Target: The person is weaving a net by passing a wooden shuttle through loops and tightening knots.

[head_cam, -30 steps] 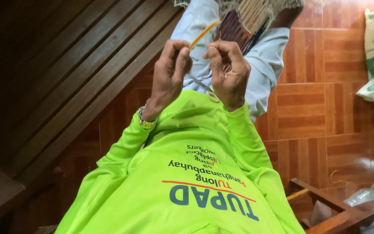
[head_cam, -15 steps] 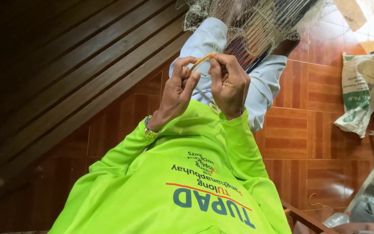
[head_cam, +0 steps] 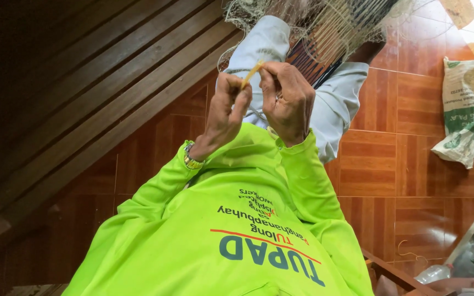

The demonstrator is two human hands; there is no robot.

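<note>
My left hand [head_cam: 223, 112], with a watch on its wrist, and my right hand [head_cam: 289, 101] are raised close together in front of my lime green shirt [head_cam: 237, 235]. Between their fingertips is a thin yellow stick [head_cam: 252, 73], like a netting needle. The left thumb and fingers pinch its lower end and the right fingertips close on its upper end. A pale fishing net [head_cam: 325, 22] drapes over my knees in light trousers [head_cam: 270, 44] just beyond the hands. Fine twine runs from the net towards my fingers.
Dark wooden slats [head_cam: 83, 82] fill the left side. Brown floor tiles [head_cam: 407, 142] lie on the right, with a white and green sack [head_cam: 467, 104] on them. A plastic bottle [head_cam: 434, 272] and a wooden rail [head_cam: 390, 274] sit at the bottom right.
My hands have come closer together and nearer the net. Less of the yellow stick shows above them. The view has shifted, bringing the net and the sack further in.
</note>
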